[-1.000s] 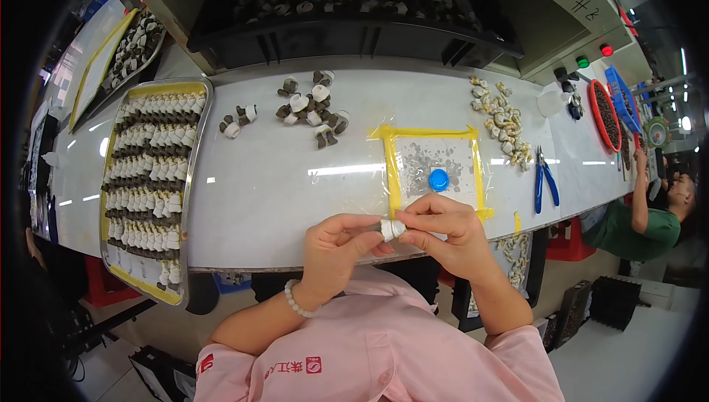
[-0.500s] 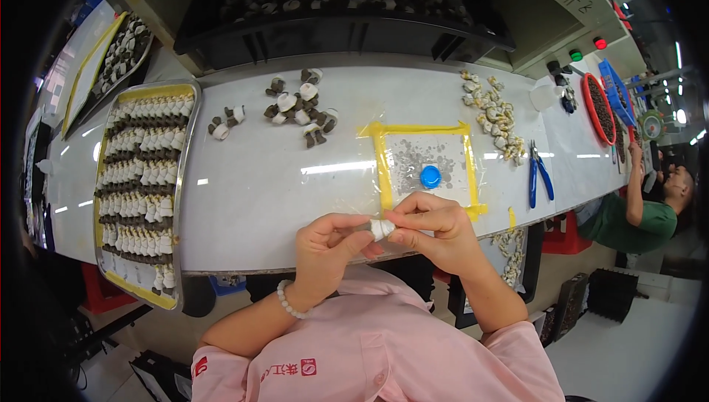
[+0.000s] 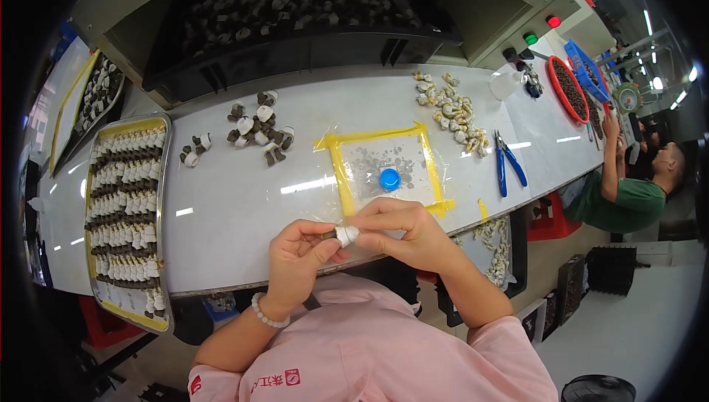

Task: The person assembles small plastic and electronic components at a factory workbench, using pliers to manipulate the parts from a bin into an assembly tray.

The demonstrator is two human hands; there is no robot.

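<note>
Left hand (image 3: 294, 256) pinched the dark end of a small, lumpy white-and-dark-grey piece (image 3: 346, 235), near front edge of pale glossy bench (image 3: 236, 202); right hand (image 3: 405, 230) pinched its white end. Round blue cap (image 3: 389, 179) sat beyond, on square sheet (image 3: 408, 152) bordered with yellow tape (image 3: 341, 180).

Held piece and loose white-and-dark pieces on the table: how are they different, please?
The held piece is between the left hand and the right hand; the loose pieces lie on the table. The held piece is single, while the loose pieces form a cluster with a few lying apart. Both show white.
</note>
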